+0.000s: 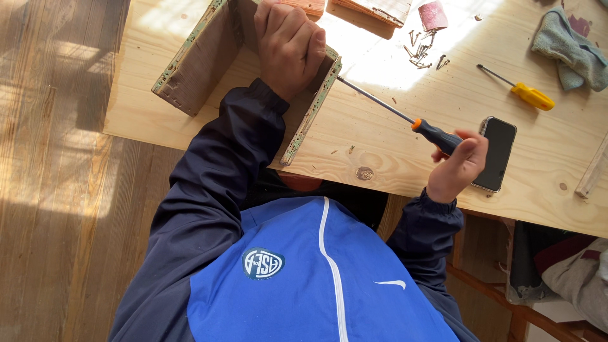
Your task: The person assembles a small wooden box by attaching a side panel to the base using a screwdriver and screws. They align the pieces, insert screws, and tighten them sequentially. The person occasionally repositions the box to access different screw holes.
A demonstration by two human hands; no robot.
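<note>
Screwdriver [405,117] in right hand [457,168] — tip points up-left at wooden box [202,60].

My left hand [288,47] is pressing on the wooden box frame [202,60], which is blocking the left part of the table [380,145]; its green-edged side wall [313,111] is standing between my two hands. My right hand [457,168] is holding the orange-handled screwdriver [405,117], whose long shaft is crossing the open strip of table toward that wall. Just beside my right hand the black phone [497,154] is lying flat, narrowing the way to the right. Farther back, loose screws [423,50], a yellow screwdriver [522,90] and a grey-green cloth [570,54] are cluttering the far side. Bare wood is lying open between the shaft and the near table edge.
</note>
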